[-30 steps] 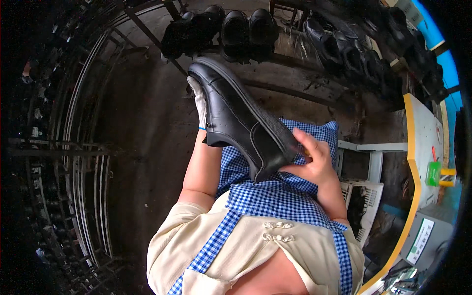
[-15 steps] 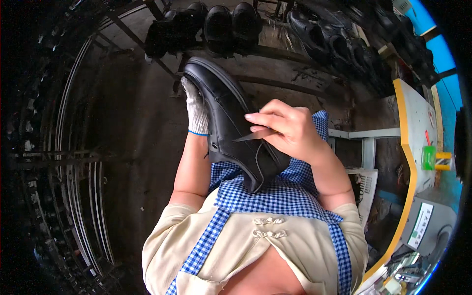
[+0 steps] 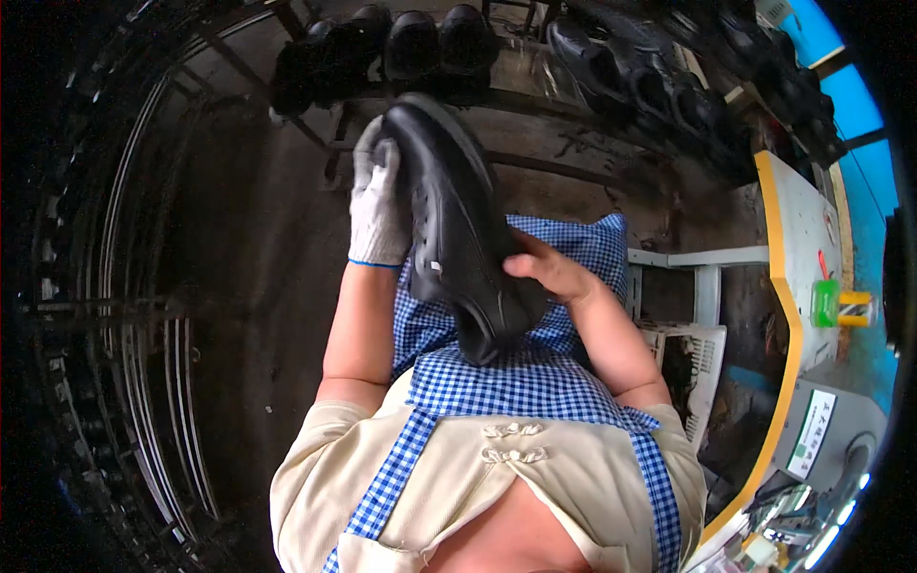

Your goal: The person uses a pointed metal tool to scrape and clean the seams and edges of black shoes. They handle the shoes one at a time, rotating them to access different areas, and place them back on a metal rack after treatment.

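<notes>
A black leather lace-up-style shoe (image 3: 449, 210) is held over my lap, toe pointing away from me and heel opening toward me. My left hand (image 3: 379, 205), in a white knitted glove with a blue cuff edge, is closed around the toe end from the left. Bare, my right hand (image 3: 552, 270) grips the shoe's right side near the heel. Its thumb lies against the side, and the other fingers are partly hidden behind the shoe. No blade shows in it from here. Beneath lies my blue checked apron (image 3: 497, 387).
Several black shoes (image 3: 468, 43) stand on a dark rack (image 3: 544, 105) ahead, with more at the far right. To the right is a white table with a yellow edge (image 3: 778, 229), carrying a green-and-yellow container (image 3: 826, 304) and a grey machine (image 3: 831, 430). A white crate (image 3: 705, 368) sits below.
The shoe has turned, showing more of its lacing side. My left hand has shifted its hold at the toe. My right hand has moved down beside the shoe; its thin pointed blade no longer shows.
</notes>
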`<state>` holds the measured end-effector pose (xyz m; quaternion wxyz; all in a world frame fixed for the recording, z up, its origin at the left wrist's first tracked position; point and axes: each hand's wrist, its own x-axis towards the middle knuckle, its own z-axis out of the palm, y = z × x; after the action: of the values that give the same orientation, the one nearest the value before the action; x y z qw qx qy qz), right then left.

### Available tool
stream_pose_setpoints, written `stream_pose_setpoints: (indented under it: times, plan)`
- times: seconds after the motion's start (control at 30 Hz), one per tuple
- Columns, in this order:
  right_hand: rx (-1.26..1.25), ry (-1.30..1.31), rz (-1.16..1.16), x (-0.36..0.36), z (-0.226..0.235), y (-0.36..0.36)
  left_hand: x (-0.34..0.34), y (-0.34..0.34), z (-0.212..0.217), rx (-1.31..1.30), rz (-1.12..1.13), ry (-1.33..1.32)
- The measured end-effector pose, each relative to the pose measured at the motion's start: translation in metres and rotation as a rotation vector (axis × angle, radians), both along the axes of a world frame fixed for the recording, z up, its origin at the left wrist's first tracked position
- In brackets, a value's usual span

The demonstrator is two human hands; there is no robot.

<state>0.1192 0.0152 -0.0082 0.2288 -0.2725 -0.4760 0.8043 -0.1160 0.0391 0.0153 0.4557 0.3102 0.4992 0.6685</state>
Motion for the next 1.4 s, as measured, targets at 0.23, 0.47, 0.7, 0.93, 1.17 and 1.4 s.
stream_pose_setpoints:
  times: [0.23, 0.47, 0.7, 0.93, 1.17, 1.4]
  plan:
    - [0.115, -0.094, -0.510, 0.005, 0.006, 0.008, -0.011, -0.036, -0.038, -0.001, -0.528, 0.153]
    - [0.467, -0.348, -0.486, -0.009, 0.002, -0.001, 0.043, -0.043, -0.009, -0.162, -0.483, -0.519]
    - [0.532, -0.608, -0.603, 0.008, -0.003, -0.005, 0.049, -0.035, 0.003, -0.256, -0.426, -0.621]
    - [1.129, -0.535, -0.652, 0.007, 0.063, -0.007, 0.056, -0.039, 0.012, -0.208, -0.361, -0.589]
    - [1.309, -0.831, -0.525, -0.005, 0.059, -0.028, 0.055, -0.046, 0.017, -0.172, -0.226, -0.664]
    - [1.377, -0.995, -0.509, -0.017, 0.050, -0.028, 0.064, -0.048, 0.014, -0.189, -0.158, -0.693]
